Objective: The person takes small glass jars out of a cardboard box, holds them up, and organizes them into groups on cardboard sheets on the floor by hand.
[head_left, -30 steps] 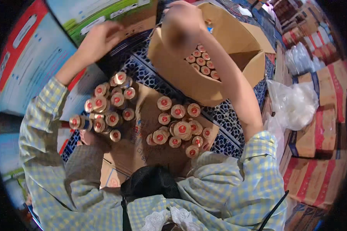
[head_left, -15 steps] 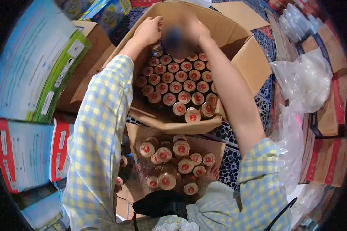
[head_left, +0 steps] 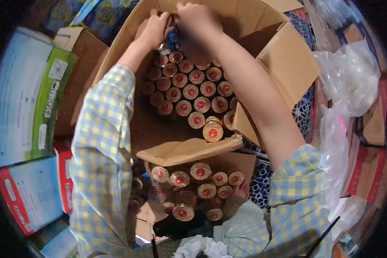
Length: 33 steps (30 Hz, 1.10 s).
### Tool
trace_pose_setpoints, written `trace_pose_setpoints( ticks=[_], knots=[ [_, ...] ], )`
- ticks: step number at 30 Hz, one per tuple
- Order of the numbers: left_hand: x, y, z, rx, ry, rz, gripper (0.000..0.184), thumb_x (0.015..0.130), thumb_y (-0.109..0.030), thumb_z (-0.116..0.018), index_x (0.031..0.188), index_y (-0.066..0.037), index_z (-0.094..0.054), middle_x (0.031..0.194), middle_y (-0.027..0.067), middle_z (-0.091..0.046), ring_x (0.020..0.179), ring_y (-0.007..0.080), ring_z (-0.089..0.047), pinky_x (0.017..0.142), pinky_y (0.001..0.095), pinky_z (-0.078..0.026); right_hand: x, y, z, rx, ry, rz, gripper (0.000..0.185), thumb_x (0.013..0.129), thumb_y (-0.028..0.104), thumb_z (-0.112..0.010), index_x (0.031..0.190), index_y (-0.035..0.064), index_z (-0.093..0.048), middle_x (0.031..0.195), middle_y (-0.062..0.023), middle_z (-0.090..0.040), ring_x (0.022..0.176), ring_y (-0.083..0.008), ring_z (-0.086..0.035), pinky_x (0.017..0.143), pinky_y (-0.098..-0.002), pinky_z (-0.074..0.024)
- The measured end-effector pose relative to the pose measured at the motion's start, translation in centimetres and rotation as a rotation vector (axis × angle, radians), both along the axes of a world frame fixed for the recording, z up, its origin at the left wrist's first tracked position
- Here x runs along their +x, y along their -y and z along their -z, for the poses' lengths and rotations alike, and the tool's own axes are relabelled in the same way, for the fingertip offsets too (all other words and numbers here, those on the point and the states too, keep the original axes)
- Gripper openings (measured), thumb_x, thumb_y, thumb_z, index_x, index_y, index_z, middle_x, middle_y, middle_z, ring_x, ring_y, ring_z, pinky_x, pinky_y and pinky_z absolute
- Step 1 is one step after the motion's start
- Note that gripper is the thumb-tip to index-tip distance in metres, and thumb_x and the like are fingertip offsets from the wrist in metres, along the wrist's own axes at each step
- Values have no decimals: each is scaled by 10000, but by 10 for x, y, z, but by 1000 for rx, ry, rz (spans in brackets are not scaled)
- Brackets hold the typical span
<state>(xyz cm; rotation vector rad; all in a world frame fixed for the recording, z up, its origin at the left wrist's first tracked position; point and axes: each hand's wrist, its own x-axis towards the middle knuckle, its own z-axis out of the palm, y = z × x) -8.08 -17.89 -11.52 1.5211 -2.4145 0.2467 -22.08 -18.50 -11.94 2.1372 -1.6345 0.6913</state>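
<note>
Both hands reach into the far end of an open cardboard box. Its floor holds many upright jars with gold lids bearing a red emblem. My left hand is closed around a jar with blue on its side, near the far left wall. Close beside it is my right hand, smeared, its fingers pointing left toward that jar; what it grips is unclear. One jar stands higher against the near flap. More gold-lidded jars are grouped in front of the box.
At the left stand blue-white cartons with green and red edges. Crumpled clear plastic bags lie at the right beside stacked brown cartons. A patterned blue floor covering shows near the box, with a bare foot beside the loose jars.
The view has shifted, and the box now appears closer and lower. My hands have come nearer each other at the box's far left, with my right hand moved left.
</note>
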Motion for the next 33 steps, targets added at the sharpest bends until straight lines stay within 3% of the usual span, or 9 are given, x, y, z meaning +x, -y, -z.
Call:
trace_pose_setpoints(
  ticks=[2, 6, 11, 14, 18, 22, 26, 31, 33],
  knots=[
    [-2, -11, -3, -43, -47, 35, 463, 719, -296, -656, 1106, -114, -478, 1010, 212, -502, 879, 389, -554, 732, 450, -470, 1, 11, 3, 195, 56, -86, 314, 767, 187, -544, 1073, 149, -484, 997, -148, -582, 886, -265, -604, 705, -360, -512],
    [-4, -32, -21, -43, -126, -1, 434, 740, -280, -653, 1102, -93, -500, 955, 202, -511, 865, 386, -546, 733, 425, -464, -7, 4, 8, 107, 47, -234, 176, 788, 180, -504, 953, 121, -498, 998, -124, -594, 842, -271, -616, 666, -370, -519],
    [1, -57, -30, -34, -223, -81, 424, 729, -297, -675, 1068, -82, -536, 923, 189, -523, 850, 363, -548, 740, 400, -461, -5, -4, -2, 84, -2, -262, 190, 777, 173, -522, 959, 123, -499, 1017, -109, -577, 859, -277, -609, 676, -384, -515],
    [8, -65, -31, -21, -216, -88, 427, 720, -303, -683, 1060, -86, -543, 913, 186, -528, 842, 353, -552, 736, 396, -463, -2, -5, -4, 243, -127, -308, 282, 750, 174, -565, 1023, 139, -500, 1051, -107, -536, 896, -273, -597, 699, -391, -510],
    [11, -63, -26, -4, -212, -88, 430, 711, -311, -691, 1051, -88, -550, 889, 182, -539, 826, 342, -556, 730, 390, -465, 2, -5, -4, 86, -166, -296, 419, 717, 191, -614, 1107, 149, -466, 1087, -111, -498, 936, -279, -581, 735, -381, -503],
    [9, -64, -23, 6, -209, -86, 435, 710, -317, -692, 1048, -82, -551, 864, 182, -550, 817, 334, -554, 729, 386, -463, 6, 11, 4, 135, -251, -170, 524, 693, 213, -644, 1164, 153, -424, 1121, -116, -483, 944, -287, -576, 738, -372, -503],
    [9, -62, -27, 20, -203, -62, 442, 710, -324, -690, 1045, -72, -550, 856, 184, -556, 808, 331, -553, 731, 387, -461, -5, 8, 4, 84, -33, -310, 410, 715, 187, -594, 1097, 107, -469, 1042, -145, -527, 900, -292, -578, 713, -378, -507],
    [12, -58, -21, -34, -213, -30, 438, 715, -321, -685, 1041, -61, -548, 849, 192, -565, 774, 340, -552, 730, 389, -459, -1, 8, 1, 154, -2, -258, 408, 736, 225, -590, 1119, 123, -493, 988, -143, -569, 878, -307, -589, 715, -393, -504],
    [15, -50, -20, -23, -218, -4, 434, 720, -320, -682, 1042, -61, -549, 839, 183, -569, 760, 325, -553, 725, 385, -458, -10, -2, 3, 274, -121, -229, 393, 742, 291, -572, 1095, 123, -532, 960, -141, -596, 869, -316, -593, 741, -398, -494]
  ],
)
